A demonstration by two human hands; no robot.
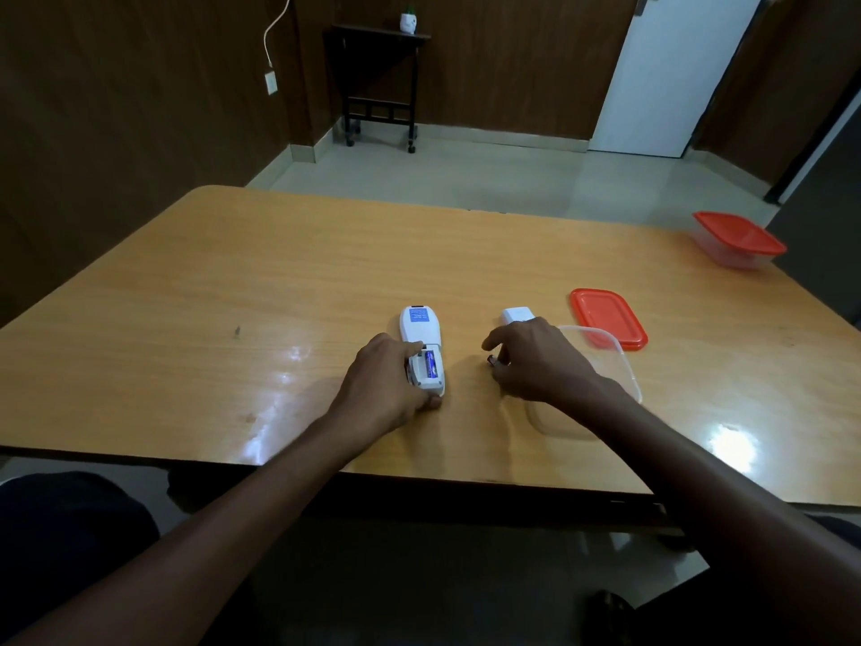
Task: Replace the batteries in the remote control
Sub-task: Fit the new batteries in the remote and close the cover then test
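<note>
Remote control [421,340]: face-down on table [233,282], compartment open, 1 blue battery [431,364] seated.
Left hand [389,389]: clamped round remote, likely bracing it.
Right hand [536,361]: pinching 1 small dark item [491,360], probably a battery, beside remote.
White cover [517,314]: parked nearby.
</note>
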